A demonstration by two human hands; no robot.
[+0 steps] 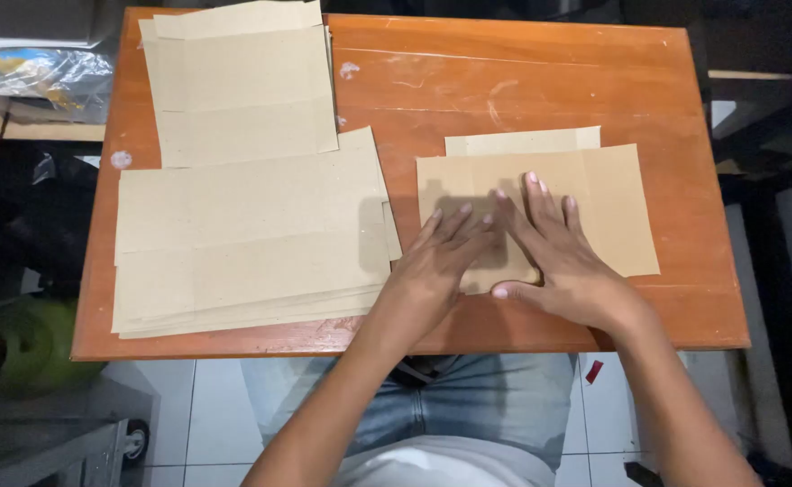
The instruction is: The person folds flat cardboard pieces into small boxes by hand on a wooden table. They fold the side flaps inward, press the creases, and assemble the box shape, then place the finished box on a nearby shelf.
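Head view, near to far. Nearest the viewer, the left hand (441, 257) and the right hand (553, 252) lie palm down, fingers spread flat, side by side with the fingertips almost meeting, both pressing on a folded brown paper sheet (585, 194). Neither hand pinches or encloses anything; contact is by palm and finger pads only. The sheet rests on the right half of the wooden table (504, 81), its near edge close to the table's front edge, with a narrower flap showing along its far side.

Handling, as judged: the sheet appears thin, light and limp, likely to crease sharply under pressure and to slide on the varnished top, so flat pressure holds it better than a pinch; an exposed edge or corner at the right offers the best place to lift it.

Count: one sheet under the hands. Left of it lies a near stack of brown sheets (251, 243), several layers visible at its front edge, exact number not discernible. Beyond it, a far stack (238, 86) of at least two sheets. Off the table's far-left corner, a crumpled clear plastic bag (40, 77).
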